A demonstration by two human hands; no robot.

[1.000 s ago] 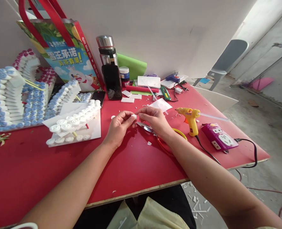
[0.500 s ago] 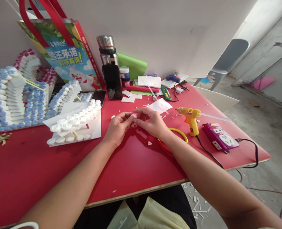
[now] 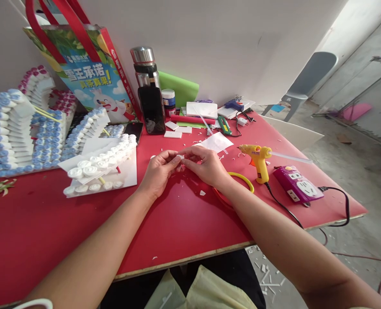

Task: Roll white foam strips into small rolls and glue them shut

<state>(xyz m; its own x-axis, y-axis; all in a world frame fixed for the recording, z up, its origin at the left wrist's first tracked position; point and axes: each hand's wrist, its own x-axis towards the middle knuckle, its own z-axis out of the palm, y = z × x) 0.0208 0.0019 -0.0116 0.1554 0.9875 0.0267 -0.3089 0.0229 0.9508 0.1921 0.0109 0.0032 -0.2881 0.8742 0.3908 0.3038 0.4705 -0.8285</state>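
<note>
Above the middle of the red table [image 3: 177,223], my left hand [image 3: 160,171] and my right hand [image 3: 205,165] meet at the fingertips. Pinched between them is a small white piece [image 3: 180,157], mostly covered by the fingers; its exact kind is hard to make out. To the left stands a white board model [image 3: 126,165] edged with rows of white rosettes [image 3: 90,170]. A yellow glue gun [image 3: 258,162] with a clear glue stick rests to the right. Beside my right forearm lies a yellow and red ring [image 3: 246,179]. A white scrap [image 3: 202,193] lies below the hands.
Blue-and-white rosette models [image 3: 15,137] and a printed bag [image 3: 90,81] fill the back left. A steel flask [image 3: 143,64] and a phone [image 3: 152,110] stand at the back. A purple power strip [image 3: 298,184] sits near the right edge, its cord hanging over.
The fingers have shifted very slightly around the small white piece. Everything else stays in place.
</note>
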